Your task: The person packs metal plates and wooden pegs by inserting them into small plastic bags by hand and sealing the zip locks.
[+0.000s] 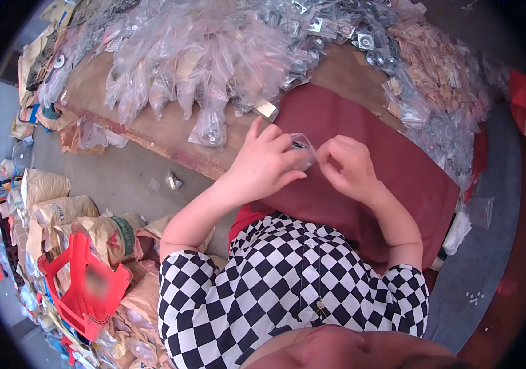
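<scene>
Between my two hands is a small clear plastic bag with dark bits inside. My left hand holds the bag's left side, its thumb below and fingers spread over it. My right hand is closed in a pinch at the bag's right edge. Both hands are above a dark red cloth that covers my lap and part of the table. A filled clear bag lies near the table edge, left of my left hand.
A brown table carries a heap of clear bags and metal parts. Brown packets are piled at the right. A red plastic stool and paper sacks stand at the lower left.
</scene>
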The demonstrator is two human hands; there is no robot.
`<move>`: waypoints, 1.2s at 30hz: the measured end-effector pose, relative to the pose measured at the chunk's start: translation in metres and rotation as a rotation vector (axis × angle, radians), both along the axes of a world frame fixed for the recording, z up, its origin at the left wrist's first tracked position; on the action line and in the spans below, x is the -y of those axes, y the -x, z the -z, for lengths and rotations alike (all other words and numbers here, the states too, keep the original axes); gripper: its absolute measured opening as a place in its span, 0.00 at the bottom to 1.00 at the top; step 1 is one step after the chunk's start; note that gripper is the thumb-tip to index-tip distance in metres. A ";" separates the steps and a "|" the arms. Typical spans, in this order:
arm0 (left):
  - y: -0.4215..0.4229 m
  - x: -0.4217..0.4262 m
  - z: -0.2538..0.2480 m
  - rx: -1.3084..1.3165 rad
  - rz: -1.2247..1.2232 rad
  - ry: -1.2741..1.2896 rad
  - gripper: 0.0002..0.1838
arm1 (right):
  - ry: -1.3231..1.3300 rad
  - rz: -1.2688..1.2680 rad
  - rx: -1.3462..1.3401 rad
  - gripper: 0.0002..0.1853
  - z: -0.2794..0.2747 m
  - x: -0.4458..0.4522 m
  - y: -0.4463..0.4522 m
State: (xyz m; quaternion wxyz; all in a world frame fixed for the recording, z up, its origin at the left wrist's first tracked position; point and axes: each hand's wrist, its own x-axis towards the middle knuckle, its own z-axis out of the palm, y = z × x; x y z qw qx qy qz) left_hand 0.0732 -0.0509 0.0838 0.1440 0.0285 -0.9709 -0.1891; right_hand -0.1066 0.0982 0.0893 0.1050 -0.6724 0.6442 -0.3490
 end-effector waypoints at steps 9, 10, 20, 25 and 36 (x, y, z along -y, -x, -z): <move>-0.003 0.005 0.010 -0.007 -0.017 0.063 0.12 | 0.151 -0.035 -0.004 0.10 0.014 0.000 0.000; -0.004 0.011 0.010 0.011 -0.030 0.002 0.12 | 0.151 -0.030 -0.006 0.10 0.014 -0.001 0.001; 0.025 -0.008 0.000 -0.143 -0.096 -0.155 0.15 | 0.170 -0.006 -0.011 0.10 0.012 -0.003 0.000; 0.030 -0.011 0.008 -0.192 -0.091 -0.178 0.08 | 0.191 0.019 -0.060 0.11 0.012 -0.008 0.000; 0.006 0.009 0.024 -0.335 -0.324 -0.081 0.08 | 0.086 0.014 0.059 0.11 0.027 -0.020 0.009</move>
